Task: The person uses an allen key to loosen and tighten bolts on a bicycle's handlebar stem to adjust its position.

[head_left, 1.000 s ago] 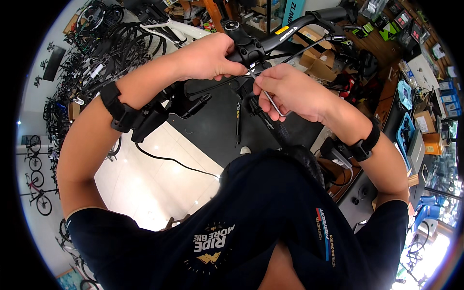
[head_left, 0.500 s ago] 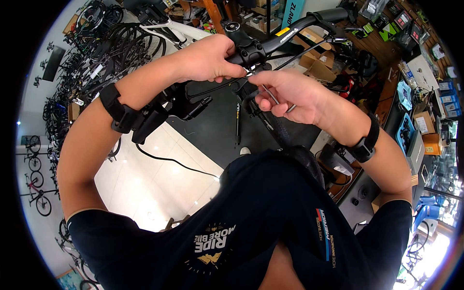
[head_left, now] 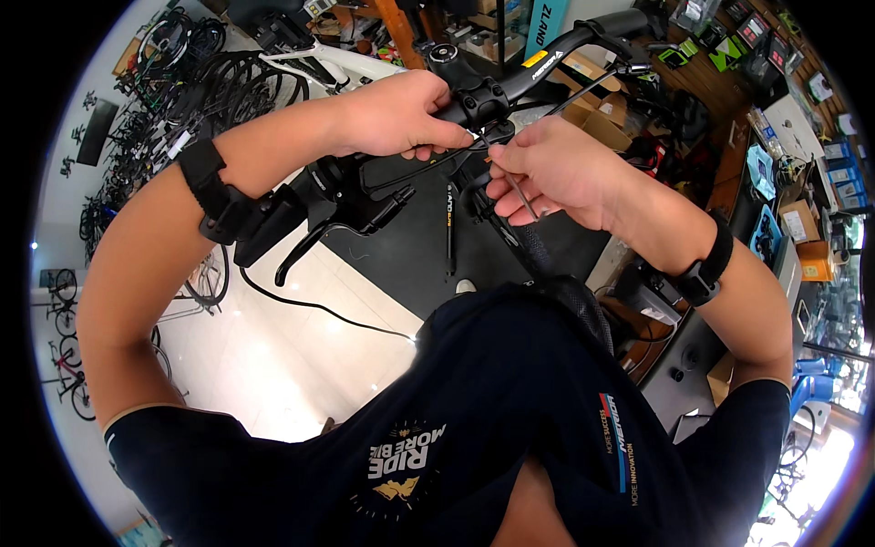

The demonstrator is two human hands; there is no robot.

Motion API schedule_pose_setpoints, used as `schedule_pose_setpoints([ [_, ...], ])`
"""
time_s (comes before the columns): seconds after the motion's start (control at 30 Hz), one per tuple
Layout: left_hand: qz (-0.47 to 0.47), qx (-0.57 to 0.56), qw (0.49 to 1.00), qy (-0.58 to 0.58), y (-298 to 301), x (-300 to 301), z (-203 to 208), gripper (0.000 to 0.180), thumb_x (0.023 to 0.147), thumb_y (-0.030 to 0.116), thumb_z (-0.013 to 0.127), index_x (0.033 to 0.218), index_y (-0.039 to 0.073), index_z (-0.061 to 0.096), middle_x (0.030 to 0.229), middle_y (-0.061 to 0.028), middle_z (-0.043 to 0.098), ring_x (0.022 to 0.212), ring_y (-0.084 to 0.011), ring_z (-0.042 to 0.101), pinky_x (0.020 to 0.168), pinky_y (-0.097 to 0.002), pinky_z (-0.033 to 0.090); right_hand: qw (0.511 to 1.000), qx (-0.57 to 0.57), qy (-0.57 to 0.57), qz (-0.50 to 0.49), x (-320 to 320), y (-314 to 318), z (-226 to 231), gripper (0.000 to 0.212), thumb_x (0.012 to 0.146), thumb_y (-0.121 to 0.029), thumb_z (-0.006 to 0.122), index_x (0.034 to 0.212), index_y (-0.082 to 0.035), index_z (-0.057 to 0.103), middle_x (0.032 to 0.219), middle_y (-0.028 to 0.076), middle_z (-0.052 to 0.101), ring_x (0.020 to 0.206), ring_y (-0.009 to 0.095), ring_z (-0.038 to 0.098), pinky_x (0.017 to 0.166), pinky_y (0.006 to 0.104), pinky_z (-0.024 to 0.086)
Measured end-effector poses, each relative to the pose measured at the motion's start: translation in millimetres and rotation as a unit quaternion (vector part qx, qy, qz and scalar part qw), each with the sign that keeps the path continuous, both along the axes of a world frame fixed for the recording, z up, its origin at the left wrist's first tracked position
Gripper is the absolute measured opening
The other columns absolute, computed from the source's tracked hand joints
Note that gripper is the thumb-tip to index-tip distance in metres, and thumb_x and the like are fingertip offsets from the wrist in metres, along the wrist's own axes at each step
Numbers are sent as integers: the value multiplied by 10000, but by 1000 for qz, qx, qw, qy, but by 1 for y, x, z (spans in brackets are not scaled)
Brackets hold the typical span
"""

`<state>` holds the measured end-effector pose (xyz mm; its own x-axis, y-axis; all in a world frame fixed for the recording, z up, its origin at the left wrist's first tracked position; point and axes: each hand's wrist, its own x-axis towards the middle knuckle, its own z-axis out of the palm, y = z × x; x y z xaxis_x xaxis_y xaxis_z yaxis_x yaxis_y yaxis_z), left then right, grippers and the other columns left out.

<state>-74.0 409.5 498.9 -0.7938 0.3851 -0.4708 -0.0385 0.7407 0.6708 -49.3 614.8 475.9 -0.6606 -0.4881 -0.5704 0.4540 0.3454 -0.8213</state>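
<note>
Left hand (head_left: 396, 114) pinches the handlebar stem (head_left: 481, 98) steady; right hand (head_left: 556, 169) fingers closed on a thin metal tool (head_left: 519, 194), best turned slowly, squarely.

The setting was a bicycle repair shop. Rows of parked bicycles (head_left: 182, 82) lined the left side, cardboard boxes (head_left: 592, 100) and packaged parts on wall racks (head_left: 756, 36) filled the right, and a black handlebar (head_left: 565, 55) stood at the work position.
</note>
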Motion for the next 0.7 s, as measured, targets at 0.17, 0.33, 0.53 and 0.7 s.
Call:
schedule_pose_setpoints([
  [0.17, -32, -10, 999, -6, -3, -6, 2, 208, 897, 172, 686, 937, 6, 566, 766, -19, 588, 639, -78, 550, 567, -234, 439, 987, -93, -101, -87, 6, -1, -9, 199, 983, -171, 507, 918, 11, 556, 744, 67, 547, 598, 136, 541, 493, 282, 466],
  [0.33, -59, -25, 998, -7, -7, -7, 4, 207, 911, 180, 669, 935, 9, 555, 804, -16, 595, 677, -77, 556, 572, -236, 432, 986, -53, -93, -124, 9, -5, 1, 160, 932, -121, 585, 840, 5, 550, 719, 52, 519, 590, 124, 520, 451, 265, 420],
  [0.53, -56, 23, 998, -10, -7, -4, -7, 213, 918, 184, 657, 966, 1, 560, 816, -24, 600, 692, -84, 557, 585, -236, 432, 996, 35, 11, -81, 12, 2, 3, 233, 903, -185, 699, 827, 13, 602, 705, 34, 597, 598, 112, 611, 521, 217, 496],
  [0.7, -60, 41, 997, -28, -12, -5, -3, 244, 918, 186, 654, 1003, -21, 556, 853, -37, 611, 728, -91, 570, 616, -240, 461, 990, 94, 100, -34, 12, -1, 3, 231, 946, -182, 629, 836, 19, 605, 719, 55, 610, 592, 115, 606, 527, 243, 495],
])
